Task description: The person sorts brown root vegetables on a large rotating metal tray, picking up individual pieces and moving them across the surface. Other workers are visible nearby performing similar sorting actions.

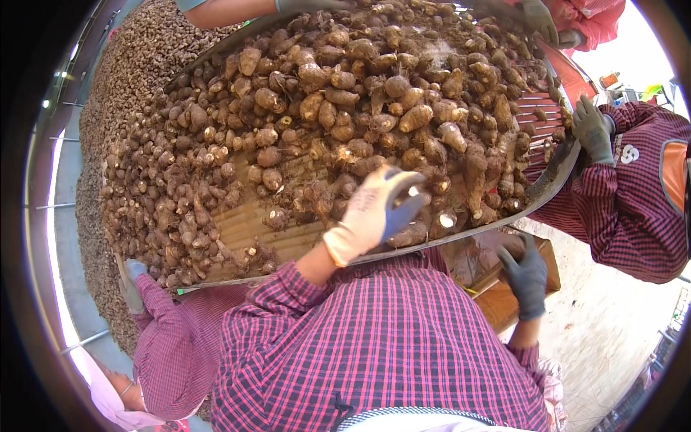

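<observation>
My left hand [380, 208], in a cream and blue glove, hovers over the near side of a big heap of brown, hairy taro corms [329, 116]. Its fingers are apart and curved, with corms just beyond them. A corm with a white cut end [447, 220] lies right of it. My right hand [522, 275], in a dark grey glove, is outside the rim, above a brown cardboard box [496, 308]. Beside its fingertips is a blurred brown thing, perhaps a corm; whether it is gripped is unclear. Smaller corms [167, 194] cover the table's left part.
The sorting table has a raised metal rim [459, 235] and red slats [540, 116] at right. Co-workers' gloved hands rest at its right edge [591, 132], far right [540, 21], far side [313, 5] and lower left [132, 283]. A large pile [121, 70] lies behind, left.
</observation>
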Action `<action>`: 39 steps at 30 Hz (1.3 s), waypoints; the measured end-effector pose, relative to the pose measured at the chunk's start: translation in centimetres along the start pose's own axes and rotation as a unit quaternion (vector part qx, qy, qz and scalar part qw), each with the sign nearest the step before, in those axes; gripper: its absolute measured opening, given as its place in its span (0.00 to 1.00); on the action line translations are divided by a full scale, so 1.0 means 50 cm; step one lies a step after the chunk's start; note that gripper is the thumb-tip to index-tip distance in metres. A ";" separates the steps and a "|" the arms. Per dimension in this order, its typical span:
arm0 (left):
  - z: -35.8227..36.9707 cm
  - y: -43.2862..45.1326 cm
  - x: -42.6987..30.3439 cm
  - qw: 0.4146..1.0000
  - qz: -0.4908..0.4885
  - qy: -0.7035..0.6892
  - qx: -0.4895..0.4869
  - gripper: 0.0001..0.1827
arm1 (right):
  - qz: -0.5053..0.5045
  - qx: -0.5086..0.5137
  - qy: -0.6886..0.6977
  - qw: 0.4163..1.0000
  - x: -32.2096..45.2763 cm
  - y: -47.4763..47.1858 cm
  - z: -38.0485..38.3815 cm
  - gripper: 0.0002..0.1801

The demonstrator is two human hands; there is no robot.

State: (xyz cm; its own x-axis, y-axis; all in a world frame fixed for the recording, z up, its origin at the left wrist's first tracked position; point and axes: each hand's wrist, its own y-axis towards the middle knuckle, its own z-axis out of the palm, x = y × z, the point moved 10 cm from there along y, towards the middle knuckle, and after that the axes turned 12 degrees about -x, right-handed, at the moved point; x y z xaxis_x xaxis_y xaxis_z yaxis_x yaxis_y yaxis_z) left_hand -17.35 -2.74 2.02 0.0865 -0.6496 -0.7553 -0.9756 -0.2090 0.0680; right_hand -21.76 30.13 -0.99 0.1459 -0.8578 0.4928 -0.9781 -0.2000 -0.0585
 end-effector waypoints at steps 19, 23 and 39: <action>-0.045 0.099 -0.018 0.989 0.060 -0.100 -0.090 0.27 | -0.203 0.101 0.438 0.870 0.456 0.254 0.114 0.29; 0.021 0.010 0.091 0.863 -0.274 -0.418 -0.074 0.19 | -0.094 0.078 0.336 0.934 0.449 0.192 0.153 0.19; 0.044 -0.017 0.042 0.382 -0.340 -0.856 0.074 0.28 | -0.033 0.185 0.531 0.827 0.429 0.198 0.126 0.31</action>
State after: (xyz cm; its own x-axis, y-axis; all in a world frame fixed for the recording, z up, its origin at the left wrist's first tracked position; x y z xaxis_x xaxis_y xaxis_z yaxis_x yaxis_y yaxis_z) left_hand -16.80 -2.30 -1.06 0.1942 0.9752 0.1060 -0.8571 0.2212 -0.4652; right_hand -27.39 6.76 3.56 -0.2071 0.0202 0.9781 -0.8326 -0.5286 -0.1654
